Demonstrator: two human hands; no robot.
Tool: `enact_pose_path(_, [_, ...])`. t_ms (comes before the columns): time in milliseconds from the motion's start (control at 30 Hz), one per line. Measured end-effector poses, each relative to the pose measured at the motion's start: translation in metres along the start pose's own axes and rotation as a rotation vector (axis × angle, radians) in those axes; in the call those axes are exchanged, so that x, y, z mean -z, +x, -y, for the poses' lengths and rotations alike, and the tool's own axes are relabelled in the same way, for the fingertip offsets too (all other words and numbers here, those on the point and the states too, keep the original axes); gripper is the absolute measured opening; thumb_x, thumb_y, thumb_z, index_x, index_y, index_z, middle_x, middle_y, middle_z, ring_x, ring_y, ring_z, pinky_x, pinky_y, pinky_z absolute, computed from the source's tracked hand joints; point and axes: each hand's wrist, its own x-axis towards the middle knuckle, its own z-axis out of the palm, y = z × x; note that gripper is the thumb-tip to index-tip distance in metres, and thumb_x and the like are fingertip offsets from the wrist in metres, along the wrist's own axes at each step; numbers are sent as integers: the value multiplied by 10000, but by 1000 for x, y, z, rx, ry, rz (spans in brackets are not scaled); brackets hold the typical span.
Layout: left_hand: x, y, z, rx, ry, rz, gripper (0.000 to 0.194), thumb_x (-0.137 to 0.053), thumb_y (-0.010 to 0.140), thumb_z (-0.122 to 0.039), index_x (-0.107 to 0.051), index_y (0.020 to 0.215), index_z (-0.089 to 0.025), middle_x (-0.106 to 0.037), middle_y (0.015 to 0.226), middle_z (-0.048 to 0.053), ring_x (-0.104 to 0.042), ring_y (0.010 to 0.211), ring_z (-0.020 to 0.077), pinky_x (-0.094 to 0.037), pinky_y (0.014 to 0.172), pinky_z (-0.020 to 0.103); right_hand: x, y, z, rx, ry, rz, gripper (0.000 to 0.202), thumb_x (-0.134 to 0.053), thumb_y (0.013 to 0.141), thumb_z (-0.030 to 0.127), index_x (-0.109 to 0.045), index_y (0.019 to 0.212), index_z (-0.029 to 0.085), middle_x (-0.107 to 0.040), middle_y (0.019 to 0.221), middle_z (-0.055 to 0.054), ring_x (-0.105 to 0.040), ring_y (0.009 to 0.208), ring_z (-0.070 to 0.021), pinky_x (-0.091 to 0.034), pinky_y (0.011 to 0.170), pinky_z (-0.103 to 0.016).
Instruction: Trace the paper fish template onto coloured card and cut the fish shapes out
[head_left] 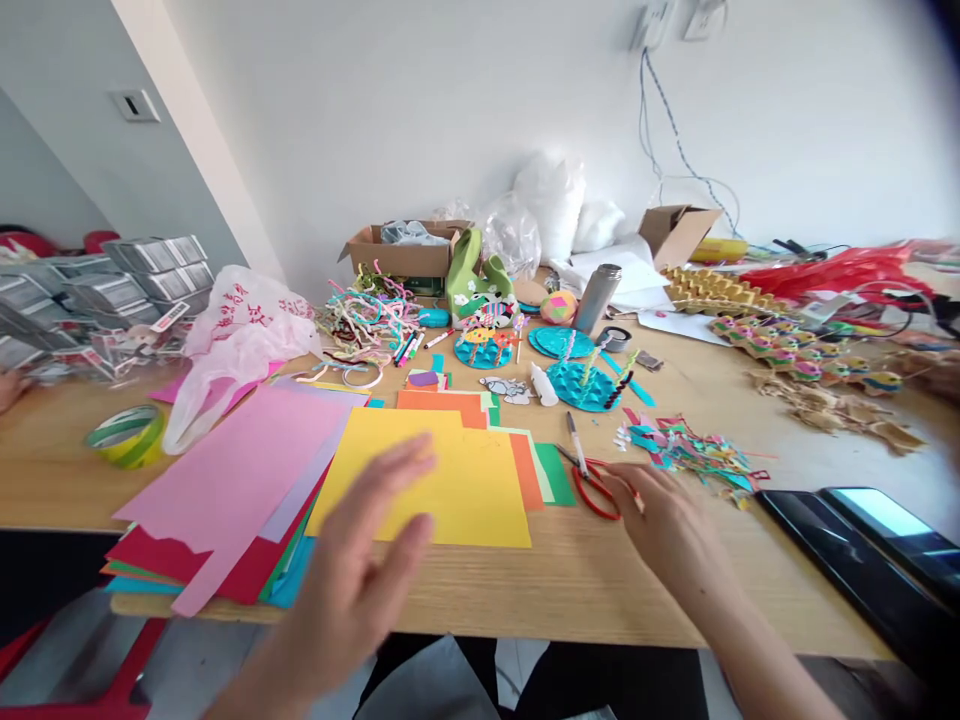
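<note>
My left hand (367,560) is raised over the near left part of a yellow paper sheet (457,490), fingers apart, slightly blurred, holding nothing. My right hand (667,515) is at the red-handled scissors (596,497), its fingertips closed on one handle loop. The scissors lie on the table, blades pointing away. A white-barrelled pen or craft knife (576,445) lies across the blades. Under the yellow sheet, orange (527,470) and green paper (553,474) stick out. To the left is a stack of coloured paper with a cut pink sheet (240,460) on top.
Green-yellow tape (127,436) and a plastic bag (244,320) are at left. Behind are pipe cleaners (371,320), blue decorated discs (585,385), a glue bottle (544,385) and a steel flask (598,298). Paper scraps (694,447) and a dark phone-like device (847,570) are at right.
</note>
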Motion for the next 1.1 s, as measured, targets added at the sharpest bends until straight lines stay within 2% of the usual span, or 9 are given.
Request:
enact_pose_path(67, [-33, 17, -1, -54, -4, 8, 299, -474, 931, -241, -579, 1211, -250, -587, 1306, 96, -526, 1233, 237, -479, 1025, 445, -12, 0, -3, -41, -82, 58, 426, -360, 959, 489, -675, 921, 205, -713, 898, -114, -654, 848, -259, -493, 739, -379])
enact_pose_path(133, [-61, 18, -1, -126, 36, 19, 249, -485, 918, -211, -623, 1125, -218, -631, 1244, 107, -543, 1221, 235, -505, 1009, 436, -24, 9, -1, -160, -207, 146, 393, -433, 929, 493, -663, 839, 187, -704, 845, -122, -656, 818, -268, -479, 703, -361])
enact_pose_path(267, [-90, 5, -1, -187, 215, 92, 265, -492, 901, -182, -624, 1131, -177, -632, 1252, 112, -509, 1262, 251, -512, 1006, 455, -33, 38, 8, -346, -384, 428, 376, -421, 939, 399, -661, 802, 143, -705, 854, -172, -674, 831, -299, -439, 642, -338])
enact_pose_path(400, [-93, -1, 6, -198, 316, 110, 289, -507, 895, -193, -614, 1163, -167, -632, 1258, 109, -525, 1251, 250, -530, 985, 431, -24, 53, 10, -390, -409, 554, 292, -422, 907, 251, -675, 833, 125, -709, 918, -189, -679, 885, -306, -409, 632, -319])
enact_pose_path(533, [-97, -6, 17, -188, 370, 87, 309, -514, 894, -211, -607, 1185, -166, -636, 1257, 111, -557, 1217, 250, -550, 955, 419, -14, 54, -6, -343, -382, 596, 307, -419, 925, 272, -663, 793, 141, -712, 866, -163, -682, 838, -283, -391, 600, -306])
enact_pose_path(633, [-102, -9, 22, -183, 403, 99, 324, -515, 888, -197, -599, 1199, -166, -618, 1288, 112, -543, 1235, 247, -537, 971, 416, -12, 53, -24, -244, -420, 564, 301, -401, 947, 236, -654, 823, 129, -706, 876, -155, -675, 852, -267, -409, 641, -307])
enact_pose_path(800, [-106, -9, 24, -200, 470, 150, 387, -546, 870, -191, -566, 1254, -147, -554, 1368, 135, -486, 1289, 280, -505, 1005, 444, -18, 37, -37, -33, -461, 367, 194, -501, 926, 239, -647, 967, 119, -671, 993, -161, -624, 974, -289, -434, 781, -336])
enact_pose_path(900, [-109, -10, 25, -191, 486, 174, 389, -570, 861, -195, -572, 1244, -128, -578, 1338, 147, -509, 1265, 290, -507, 1000, 449, -24, 18, -29, 17, -396, 427, 214, -483, 939, 268, -651, 912, 139, -662, 896, -123, -638, 863, -261, -440, 741, -325])
enact_pose_path(1100, [-113, 0, 29, -211, 546, 246, 258, -638, 834, -206, -644, 1069, -100, -673, 1158, 159, -604, 1137, 297, -508, 975, 430, -29, -1, -18, -23, -403, 407, 284, -393, 839, -13, -647, 864, 112, -633, 882, -143, -624, 867, -263, -431, 740, -320])
